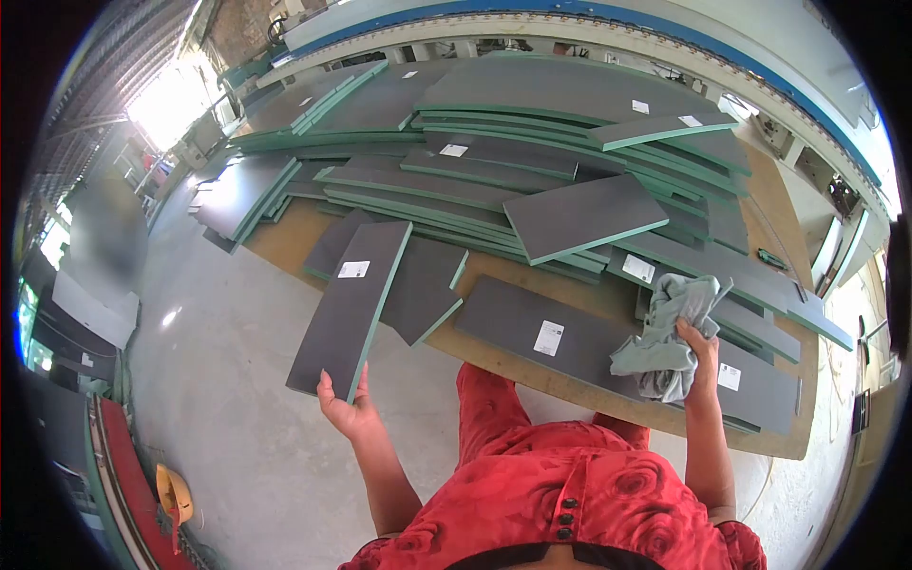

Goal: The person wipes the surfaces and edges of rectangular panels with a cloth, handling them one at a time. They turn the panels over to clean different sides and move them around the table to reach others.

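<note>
Grey, stiff panel w/ green edges [351, 304], prob. fairly heavy & smooth, is clamped at its near end in L hand [348, 407], tilted beside desk [781, 443]; best gripped by both long edges; R hand [698, 353] bunches soft cloth [670, 337].

cloth [665, 332] hides part of a long board [508, 318]; label print [548, 338] too small

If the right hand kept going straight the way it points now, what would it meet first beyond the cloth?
Probably the stacked green-edged panels, just past the cloth. How high the right hand is above them is unclear, so it might pass over.
</note>
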Available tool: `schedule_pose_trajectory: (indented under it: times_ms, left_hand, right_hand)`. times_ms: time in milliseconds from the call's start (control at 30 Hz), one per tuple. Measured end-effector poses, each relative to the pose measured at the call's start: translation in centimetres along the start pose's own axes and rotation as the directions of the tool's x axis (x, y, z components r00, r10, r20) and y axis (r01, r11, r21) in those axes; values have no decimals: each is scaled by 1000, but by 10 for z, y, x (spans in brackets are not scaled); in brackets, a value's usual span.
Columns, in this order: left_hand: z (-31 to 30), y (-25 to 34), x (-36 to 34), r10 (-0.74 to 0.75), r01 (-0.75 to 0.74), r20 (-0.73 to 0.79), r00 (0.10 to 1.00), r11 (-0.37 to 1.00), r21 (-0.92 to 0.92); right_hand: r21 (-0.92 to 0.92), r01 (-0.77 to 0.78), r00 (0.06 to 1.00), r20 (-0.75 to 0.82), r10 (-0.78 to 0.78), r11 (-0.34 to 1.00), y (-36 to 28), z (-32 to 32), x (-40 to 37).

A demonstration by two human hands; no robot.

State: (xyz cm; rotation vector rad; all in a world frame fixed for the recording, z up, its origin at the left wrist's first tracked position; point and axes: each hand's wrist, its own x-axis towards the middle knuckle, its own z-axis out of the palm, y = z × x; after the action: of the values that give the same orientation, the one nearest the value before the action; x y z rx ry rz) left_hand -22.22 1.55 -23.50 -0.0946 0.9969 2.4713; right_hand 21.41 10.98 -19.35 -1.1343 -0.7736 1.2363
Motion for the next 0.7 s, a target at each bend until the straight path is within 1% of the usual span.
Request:
schedule_pose_trajectory:
  times_ms: [100,133,300,367,400,433,500,533,567,633,667,700]
  left_hand:
    - [5,-15,-5,32,-32,-27,999,999,-17]
    - [6,-20,-8,49,-49,-14,999,999,-16]
    - [3,-62,-34,83,-83,-2,997,996,21]
    - [-5,-71,-44,-66,69,113,991,997,-29]
    - [-9,-75,-47,-121,125,112,986,992,-33]
    - [-15,-80,-48,-119,124,110,987,992,-36]
    - [-29,-88,-51,-366,361,116,923,930,64]
    - [-33,-91,-55,-452,439,182,873,892,111]
    - [-39,-97,-57,-449,436,182,875,893,109]
    - [-43,-108,-61,-584,549,251,772,812,200]
    - [-44,-114,-63,-618,605,237,750,785,131]
    - [-40,-115,-64,-617,605,238,750,785,132]
  right_hand:
    - [6,-32,999,-21,32,999,5,-11,1]
    - [-2,-49,998,-49,49,999,8,-15,4]
    - [29,-37,999,22,36,999,14,-8,5]
    - [33,-32,999,36,30,999,15,-5,7]
    - [24,-33,998,45,32,999,13,-1,6]
    - [14,-35,998,54,34,999,12,0,5]
    - [10,-38,998,40,38,999,12,0,6]
    - [9,-43,999,22,42,999,13,0,7]
    - [9,-42,999,26,42,999,13,-1,8]
    - [-7,-19,1000,18,19,1000,15,-7,10]
    - [7,-27,999,-30,27,1000,20,-10,12]
    - [8,-26,999,-30,27,1000,23,-13,13]
